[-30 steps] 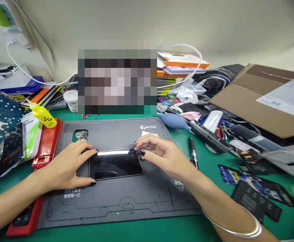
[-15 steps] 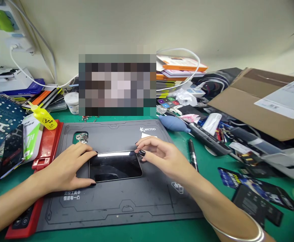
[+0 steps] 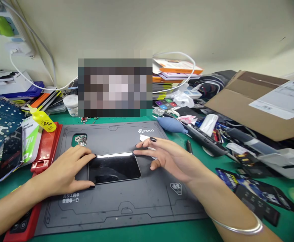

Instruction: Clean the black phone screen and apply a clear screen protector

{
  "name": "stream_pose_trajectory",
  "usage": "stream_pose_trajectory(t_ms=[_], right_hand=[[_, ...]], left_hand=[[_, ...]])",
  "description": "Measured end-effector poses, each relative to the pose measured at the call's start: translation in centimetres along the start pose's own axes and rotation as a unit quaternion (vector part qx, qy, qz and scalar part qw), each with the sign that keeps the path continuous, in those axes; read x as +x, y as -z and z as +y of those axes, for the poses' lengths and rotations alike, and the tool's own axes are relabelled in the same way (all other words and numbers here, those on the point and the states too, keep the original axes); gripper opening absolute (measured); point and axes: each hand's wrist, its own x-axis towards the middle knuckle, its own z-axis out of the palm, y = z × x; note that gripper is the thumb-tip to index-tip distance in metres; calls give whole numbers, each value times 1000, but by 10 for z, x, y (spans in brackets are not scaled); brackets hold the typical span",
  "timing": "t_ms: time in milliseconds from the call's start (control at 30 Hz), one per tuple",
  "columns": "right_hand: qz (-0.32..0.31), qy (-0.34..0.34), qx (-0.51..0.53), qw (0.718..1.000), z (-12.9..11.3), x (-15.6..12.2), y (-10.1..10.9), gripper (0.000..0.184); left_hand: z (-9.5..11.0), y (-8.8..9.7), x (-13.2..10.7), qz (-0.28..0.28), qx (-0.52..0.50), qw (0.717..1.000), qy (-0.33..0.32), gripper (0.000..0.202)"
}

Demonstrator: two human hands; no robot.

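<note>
Fingers partly hide a smartphone

A phone repair workshop: grey repair mat, green bench, air blower bulb, yellow dispensing bottle, circuit boards.

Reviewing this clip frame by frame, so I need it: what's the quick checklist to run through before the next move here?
1. Phone lying flat, glass up, on the grey repair mat: ok.
2. Left hand at the phone's left edge, fingertips and thumb near its two left corners: ok.
3. Right hand touching the phone's top edge: cannot tell; the fingertips reach it, but contact is unclear.
4. Glass free of dust: cannot tell; glare hides it.
5. Circuit board scrap apart from the phone: ok, it sits in the mat's cutout.
</note>
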Motion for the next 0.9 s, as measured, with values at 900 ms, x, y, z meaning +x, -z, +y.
stream_pose_trajectory(t_ms=[900], right_hand=[[-13,-57,100,993,-3,3,0,25]], left_hand=[[1,0,-2,4,29,1000,-2,53]])
